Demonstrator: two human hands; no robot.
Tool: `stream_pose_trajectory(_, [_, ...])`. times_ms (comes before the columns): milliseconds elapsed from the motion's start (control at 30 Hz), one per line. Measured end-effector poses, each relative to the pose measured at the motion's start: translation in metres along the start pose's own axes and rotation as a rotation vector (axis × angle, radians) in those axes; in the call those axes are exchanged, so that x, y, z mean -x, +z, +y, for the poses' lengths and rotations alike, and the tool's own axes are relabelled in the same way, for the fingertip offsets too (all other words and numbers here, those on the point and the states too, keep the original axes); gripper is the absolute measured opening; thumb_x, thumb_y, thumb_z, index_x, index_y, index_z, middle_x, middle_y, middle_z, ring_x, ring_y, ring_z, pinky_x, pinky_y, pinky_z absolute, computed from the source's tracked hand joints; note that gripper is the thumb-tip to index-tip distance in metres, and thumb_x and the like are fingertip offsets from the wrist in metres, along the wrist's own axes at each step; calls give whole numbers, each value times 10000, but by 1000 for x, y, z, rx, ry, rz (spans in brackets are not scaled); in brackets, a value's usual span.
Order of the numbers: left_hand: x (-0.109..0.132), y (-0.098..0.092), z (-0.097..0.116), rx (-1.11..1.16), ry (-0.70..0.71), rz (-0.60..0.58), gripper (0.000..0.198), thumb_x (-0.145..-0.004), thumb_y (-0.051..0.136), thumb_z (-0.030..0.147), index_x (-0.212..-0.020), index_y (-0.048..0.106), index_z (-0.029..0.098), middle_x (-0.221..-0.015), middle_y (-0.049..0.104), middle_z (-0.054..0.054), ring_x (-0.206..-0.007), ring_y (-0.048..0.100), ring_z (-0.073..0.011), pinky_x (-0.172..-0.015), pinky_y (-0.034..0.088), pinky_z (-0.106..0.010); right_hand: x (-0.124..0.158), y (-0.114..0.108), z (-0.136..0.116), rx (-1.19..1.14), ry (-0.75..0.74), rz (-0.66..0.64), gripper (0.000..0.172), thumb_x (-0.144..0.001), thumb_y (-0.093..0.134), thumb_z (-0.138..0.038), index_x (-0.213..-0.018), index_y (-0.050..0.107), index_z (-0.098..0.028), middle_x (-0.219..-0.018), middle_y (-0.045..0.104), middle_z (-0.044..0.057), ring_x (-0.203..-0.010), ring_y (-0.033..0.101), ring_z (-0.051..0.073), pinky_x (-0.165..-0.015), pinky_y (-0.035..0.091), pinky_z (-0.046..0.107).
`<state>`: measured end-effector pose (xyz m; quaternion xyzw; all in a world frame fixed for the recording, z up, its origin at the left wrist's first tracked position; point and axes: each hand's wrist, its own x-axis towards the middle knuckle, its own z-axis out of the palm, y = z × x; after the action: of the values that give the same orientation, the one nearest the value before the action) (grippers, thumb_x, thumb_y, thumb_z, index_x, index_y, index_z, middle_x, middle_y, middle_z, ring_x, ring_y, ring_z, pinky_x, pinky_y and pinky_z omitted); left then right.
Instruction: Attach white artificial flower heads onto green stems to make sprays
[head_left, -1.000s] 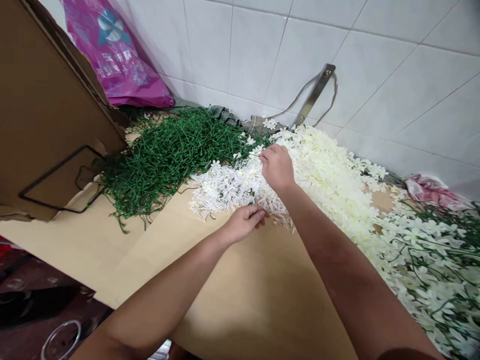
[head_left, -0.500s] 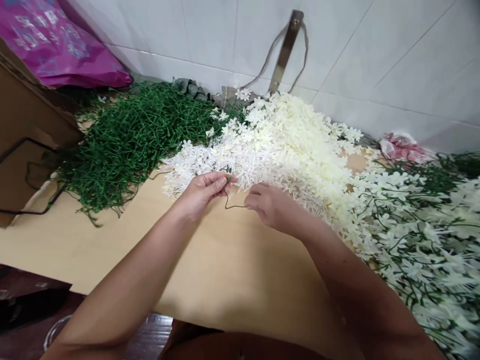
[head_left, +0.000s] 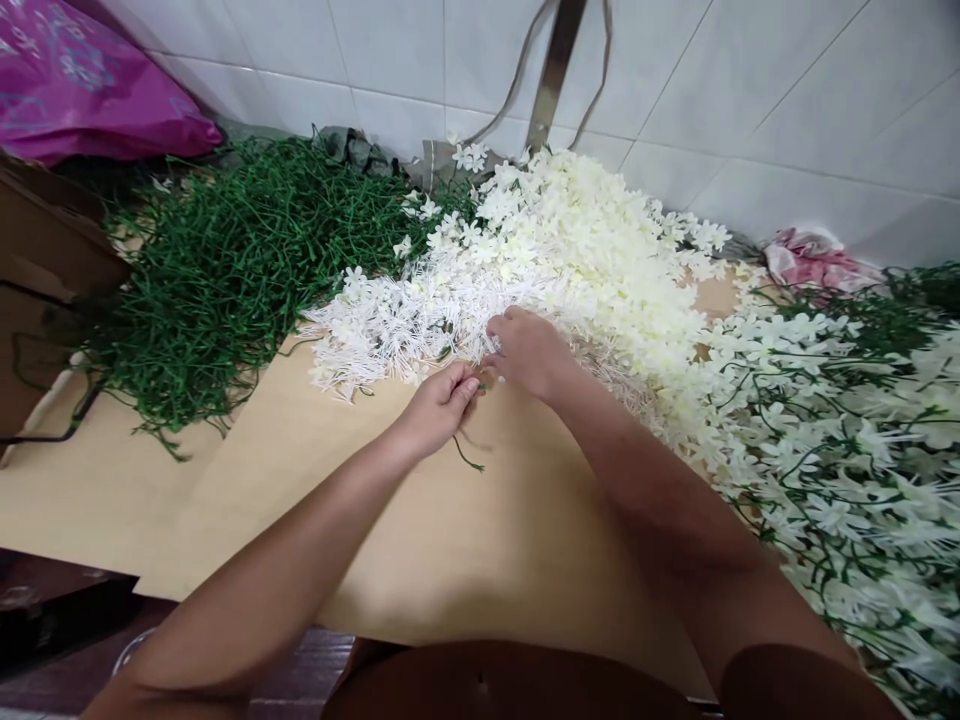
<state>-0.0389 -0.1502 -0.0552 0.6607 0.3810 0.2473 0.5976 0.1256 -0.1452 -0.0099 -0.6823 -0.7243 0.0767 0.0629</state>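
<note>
My left hand [head_left: 448, 402] is closed, thumb pressed against the fingers, pinching a thin green artificial flower stem [head_left: 469, 458]. A short green tip pokes out past the thumb, and the forked end dangles below the hand. Just above and to the right, my right hand [head_left: 531, 352] reaches over the near edge of the heap of white stamens [head_left: 420, 325]. Its bent index finger and thumb look apart; the other fingers are partly hidden. A small white bit [head_left: 501, 379] shows under it. Cream-white blossoms [head_left: 600, 245] are heaped behind.
Green stems [head_left: 247, 240] lie piled on the left, near a cardboard box [head_left: 45, 260] and a purple bag [head_left: 97, 90]. Stemmed white flowers [head_left: 847, 480] cover the right side. A tan board [head_left: 435, 560] lies under everything; a tiled wall [head_left: 390, 60] stands behind.
My right hand has let go of the stem's lower end and moved up to the white heap. My left hand has shifted right and slightly down, still holding the stem. The view has tilted downward.
</note>
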Motion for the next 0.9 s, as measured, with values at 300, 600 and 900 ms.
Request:
stream_pose_trajectory(300, [9,-4,8,-197,70,21,100,-814,549,277,-793,551,179,-744,564,0,-676,500,-109,-637,403,-248,2,-4,41,-637,40,175,141,-794,534,-153,-685,622,-172,-601,570,-9,-575,495,117,-611,408,294])
stream_pose_trajectory(600, [-24,2,37,-307,97,134,174,-819,571,253,-940,636,147,-867,643,-42,-762,559,-137,-725,444,-282,18,-9,66,-999,116,331,100,-660,695,-232,-649,618,-168,-607,588,-24,-545,470,81,-554,408,269])
stream_pose_trajectory(900, [-75,26,57,-754,313,275,227,-860,546,168,-1051,667,179,-983,603,-65,-896,560,-182,-851,437,-346,32,-25,85,-1028,87,379,46,-707,687,-203,-716,669,-161,-597,590,-28,-549,500,80,-541,414,253])
